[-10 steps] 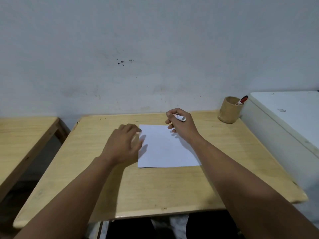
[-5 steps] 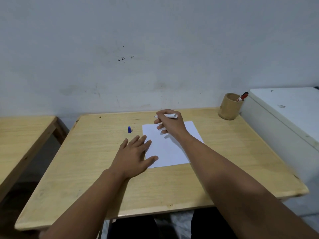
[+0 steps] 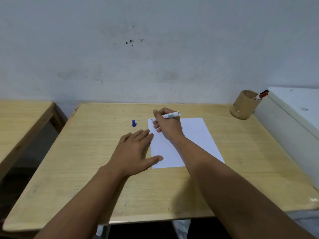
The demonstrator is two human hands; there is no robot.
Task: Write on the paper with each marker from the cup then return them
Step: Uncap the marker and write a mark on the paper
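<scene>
A white-barrelled marker (image 3: pixel 168 116) is gripped in the right hand (image 3: pixel 166 125), whose fingers are curled closed around it; its dark tip is set at the far left corner of the white sheet of paper (image 3: pixel 193 137). The left hand (image 3: pixel 136 150) is laid flat and spread open on the pale wooden desk (image 3: pixel 86 152), nothing being held, with the fingertips and thumb resting on the paper's left edge. A small blue marker cap (image 3: pixel 133 123) is seen on the desk just left of the paper's far corner, apart from both hands. A tan cylindrical cup (image 3: pixel 244 105) is placed at the far right corner of the desk, and a red-capped marker (image 3: pixel 261 95) is leaned inside it.
</scene>
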